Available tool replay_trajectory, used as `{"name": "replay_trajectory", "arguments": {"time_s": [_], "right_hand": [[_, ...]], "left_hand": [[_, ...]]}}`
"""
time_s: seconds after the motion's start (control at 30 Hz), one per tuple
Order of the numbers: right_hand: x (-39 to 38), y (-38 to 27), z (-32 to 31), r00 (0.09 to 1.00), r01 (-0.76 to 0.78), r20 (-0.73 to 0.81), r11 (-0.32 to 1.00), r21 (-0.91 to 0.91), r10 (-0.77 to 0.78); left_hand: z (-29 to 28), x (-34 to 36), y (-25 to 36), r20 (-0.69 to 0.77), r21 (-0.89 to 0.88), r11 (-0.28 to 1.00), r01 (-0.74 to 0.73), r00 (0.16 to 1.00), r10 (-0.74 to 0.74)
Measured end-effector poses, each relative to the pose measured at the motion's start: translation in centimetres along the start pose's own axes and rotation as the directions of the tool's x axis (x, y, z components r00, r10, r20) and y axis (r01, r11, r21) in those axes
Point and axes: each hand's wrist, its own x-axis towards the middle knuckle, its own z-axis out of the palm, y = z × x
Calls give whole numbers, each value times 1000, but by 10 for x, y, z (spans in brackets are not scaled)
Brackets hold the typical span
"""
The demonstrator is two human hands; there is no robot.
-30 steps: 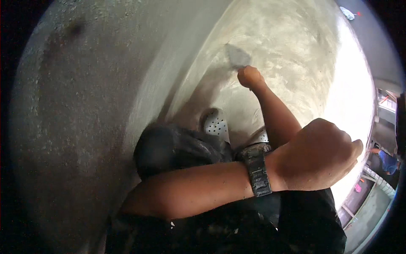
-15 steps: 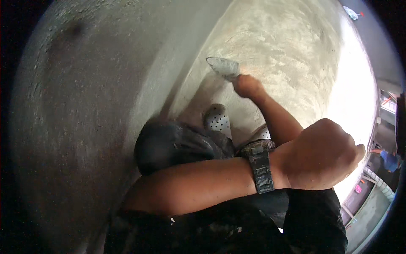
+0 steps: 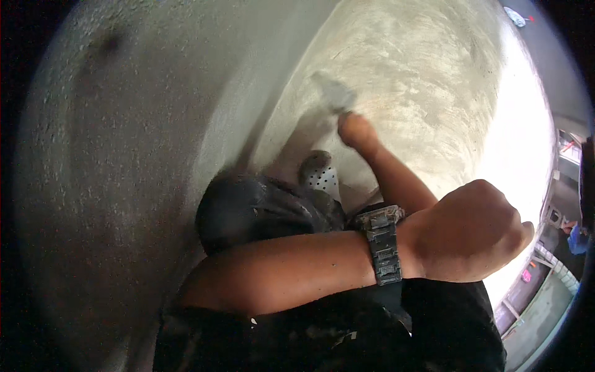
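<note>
My right hand (image 3: pixel 358 131) is closed round the handle of a small pointed trowel (image 3: pixel 338 96). The trowel's grey blade is smeared by motion and points up and left, over the pale cement floor (image 3: pixel 421 74); I cannot tell whether it touches. My left forearm lies across my lap, with a dark, dirty wristwatch (image 3: pixel 385 248) on the wrist. At its end my left hand (image 3: pixel 471 232) is curled into a fist, back of the hand up. Its palm and fingertips are hidden, so anything inside it cannot be made out.
A rough grey cement wall (image 3: pixel 142 136) rises close on my left and meets the floor in a long edge. My perforated shoe (image 3: pixel 321 178) stands beyond my knee. At the far right edge are a person in blue (image 3: pixel 577 240) and a small pink thing (image 3: pixel 526 274).
The trowel has swung so its tip points more upward, and my right hand has shifted slightly left. My left hand has dropped a little. The person in blue has moved toward the right edge.
</note>
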Motion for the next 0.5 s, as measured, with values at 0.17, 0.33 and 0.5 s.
{"name": "replay_trajectory", "arguments": {"time_s": [0.17,0.33,0.5], "right_hand": [[-15,-19,-25,983,123,127,988,93,-135],[19,37,-93,980,-174,57,690,703,190],[76,80,-103,965,-166,-49,743,648,258]], "left_hand": [[-5,-2,-5,74,8,998,68,995,-68],[-2,-6,-8,53,33,999,-39,998,37],[-7,-4,-10,12,80,997,-15,1000,14]]}}
